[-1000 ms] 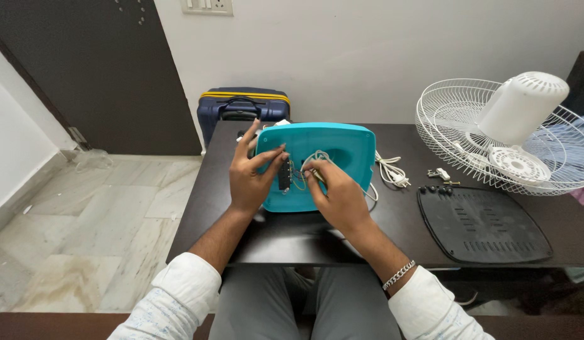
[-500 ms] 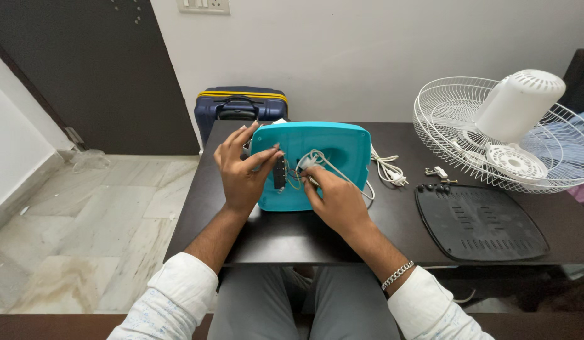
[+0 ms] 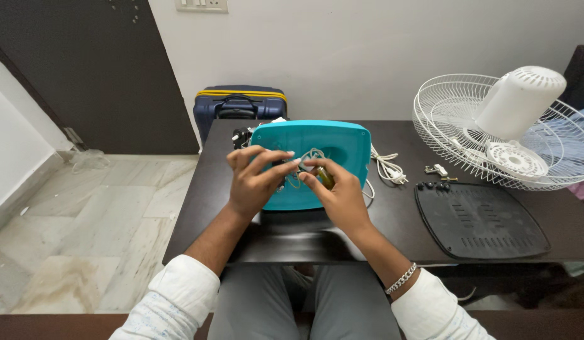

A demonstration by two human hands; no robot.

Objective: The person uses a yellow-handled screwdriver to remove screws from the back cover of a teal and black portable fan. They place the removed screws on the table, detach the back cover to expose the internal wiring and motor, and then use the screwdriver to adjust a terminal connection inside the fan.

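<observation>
Both my hands work over the teal fan base (image 3: 317,151) lying on the dark table (image 3: 392,214). With my left hand (image 3: 254,179) I pinch its pale wires (image 3: 307,157), while my right hand (image 3: 339,195) grips a small dark part (image 3: 325,178) beside them.

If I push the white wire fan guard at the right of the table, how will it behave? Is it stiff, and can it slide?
The white wire fan guard is thin open wire, so probably light and slightly springy. The white motor housing leans inside it, so a push might tip that. The dark table looks smooth and glossy, so it would likely slide.
</observation>
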